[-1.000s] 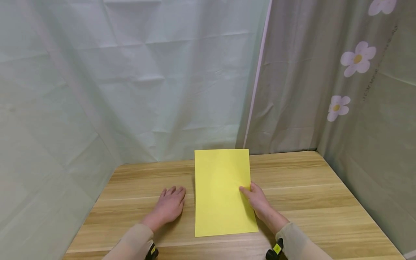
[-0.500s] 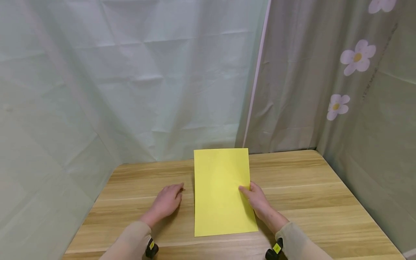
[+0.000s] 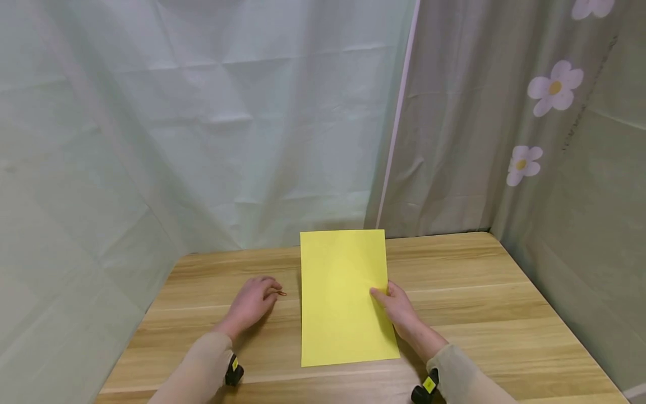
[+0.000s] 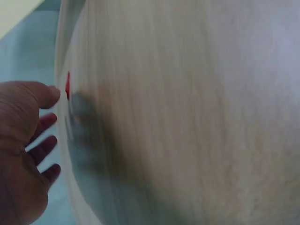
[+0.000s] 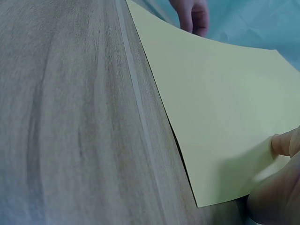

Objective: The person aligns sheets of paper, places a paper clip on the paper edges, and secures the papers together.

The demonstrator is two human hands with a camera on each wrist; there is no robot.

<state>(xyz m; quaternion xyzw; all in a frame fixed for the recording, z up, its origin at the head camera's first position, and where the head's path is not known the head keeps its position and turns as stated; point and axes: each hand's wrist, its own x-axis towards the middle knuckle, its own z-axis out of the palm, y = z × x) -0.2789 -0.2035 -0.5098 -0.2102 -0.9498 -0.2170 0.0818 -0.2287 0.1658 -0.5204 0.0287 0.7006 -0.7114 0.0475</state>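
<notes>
A plain yellow sheet of paper stands out in the middle of the head view, with a corner over the wood in the right wrist view. My right hand pinches its right edge, thumb on the front and fingers behind. Left of the paper, my left hand has its fingers bent loosely and thumb apart from them. A small, thin reddish piece lies on the table right at those fingertips. In the left wrist view, this red piece shows just past the thumb tip; its kind is too small to tell.
Both hands are over a wooden table with light plank grain. Pale curtains hang behind it, with pink flowers printed on the right side. A black band with a yellow mark sits at the right wrist.
My left hand lay flat over the spot, then drew its fingers together and moved back left, uncovering the small reddish piece. The right hand and the paper stay in place.
</notes>
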